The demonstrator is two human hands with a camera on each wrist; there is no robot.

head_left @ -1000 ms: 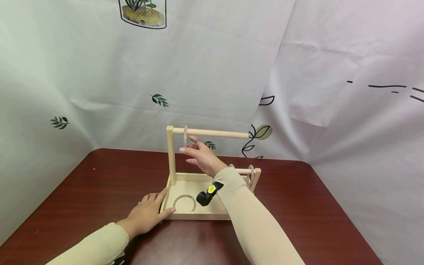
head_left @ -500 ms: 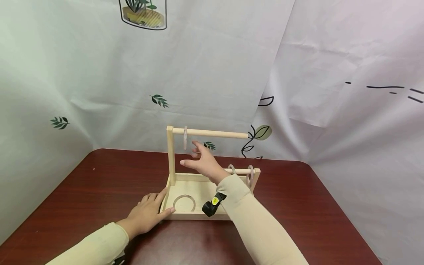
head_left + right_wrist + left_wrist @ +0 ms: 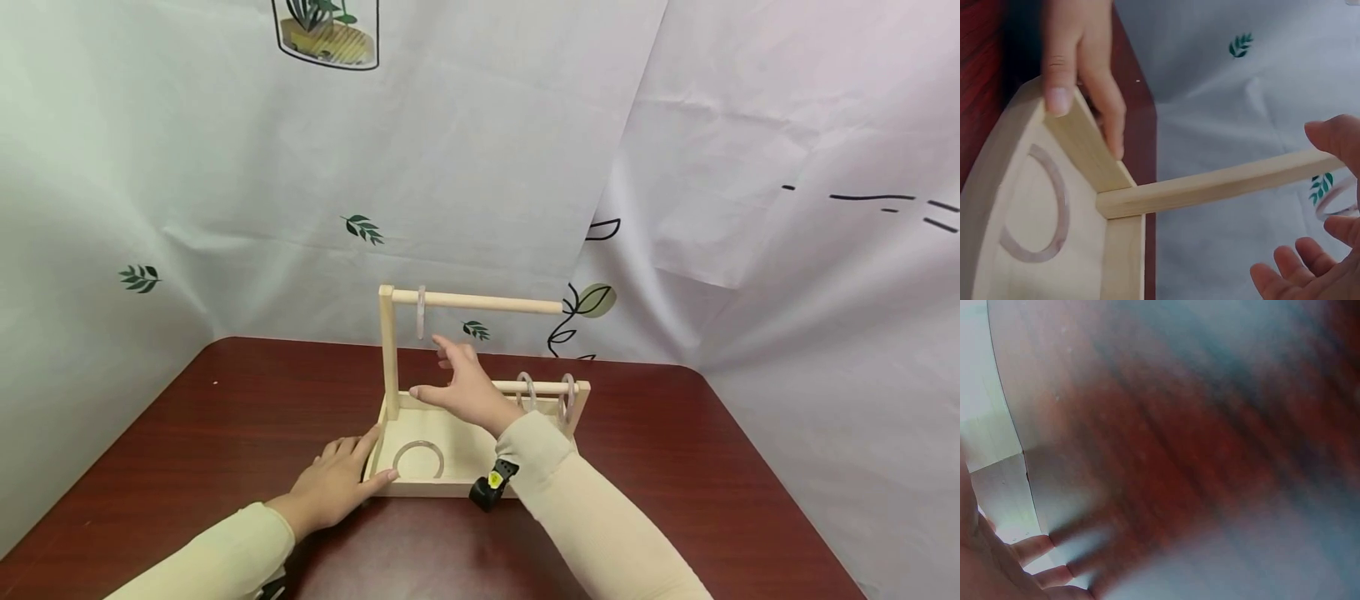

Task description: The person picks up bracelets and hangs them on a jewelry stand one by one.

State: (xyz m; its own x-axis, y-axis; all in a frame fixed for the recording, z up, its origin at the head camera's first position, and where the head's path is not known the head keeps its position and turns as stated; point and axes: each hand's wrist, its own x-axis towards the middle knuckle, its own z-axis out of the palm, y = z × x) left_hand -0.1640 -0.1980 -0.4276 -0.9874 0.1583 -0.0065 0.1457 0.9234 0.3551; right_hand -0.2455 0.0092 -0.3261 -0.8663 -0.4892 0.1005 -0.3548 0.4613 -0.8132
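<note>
A pale wooden bangle stand has a shallow tray base, a tall left post with an upper bar, and a lower bar at right. My left hand rests on the tray's front left corner, with its thumb over the front wall and its fingers along the left side. My right hand is over the tray with fingers parted, holding nothing. One translucent bangle hangs from the upper bar, just above and left of its fingertips. A second bangle lies flat in the tray near the left thumb.
Two more bangles, a left one and a right one, hang on the lower bar. The stand sits on a dark red wooden table. A white printed cloth rises behind it.
My right hand has drawn down and slightly right, away from the bangle on the upper bar, which stays hanging there. My left hand keeps its place at the tray corner.
</note>
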